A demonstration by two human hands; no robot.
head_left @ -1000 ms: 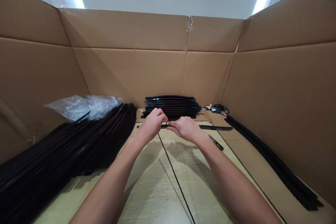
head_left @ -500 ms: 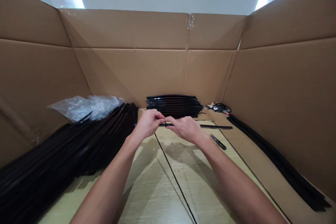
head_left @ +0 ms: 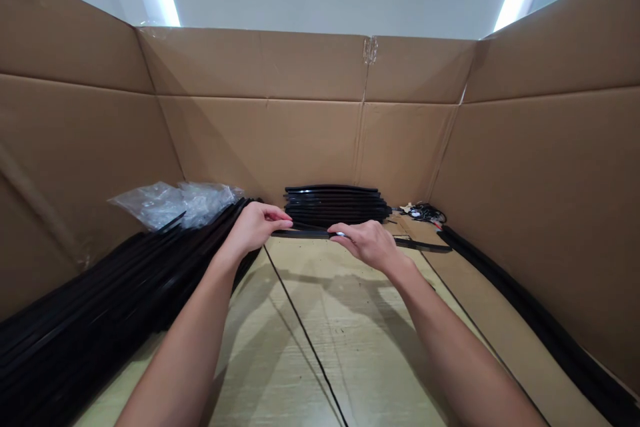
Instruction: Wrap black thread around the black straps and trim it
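Observation:
My left hand (head_left: 257,225) is closed in a pinch on a thin black cord (head_left: 305,330), which trails from below the hand down to the near edge of view. A short taut stretch runs from its fingertips toward my right hand. My right hand (head_left: 367,241) is wrapped around small snips (head_left: 341,235); only a silvery glint of them shows at the fingers. Below and between both hands lies a flat black strip (head_left: 303,234), whose right end (head_left: 425,245) sticks out past my right hand. Whether the right fingers also press the strip is hidden.
A large bundle of black strips (head_left: 115,287) fills the left side, with clear plastic bags (head_left: 175,203) behind. Stacked black strips (head_left: 335,203) stand at the back, tangled cords (head_left: 423,212) beside them. Long black strips (head_left: 530,320) lie right. Cardboard walls (head_left: 310,133) enclose the table (head_left: 280,360).
My left hand has moved left, away from my right hand, drawing the cord with it. The snips have gone from the table, and a metal glint now shows in my right hand.

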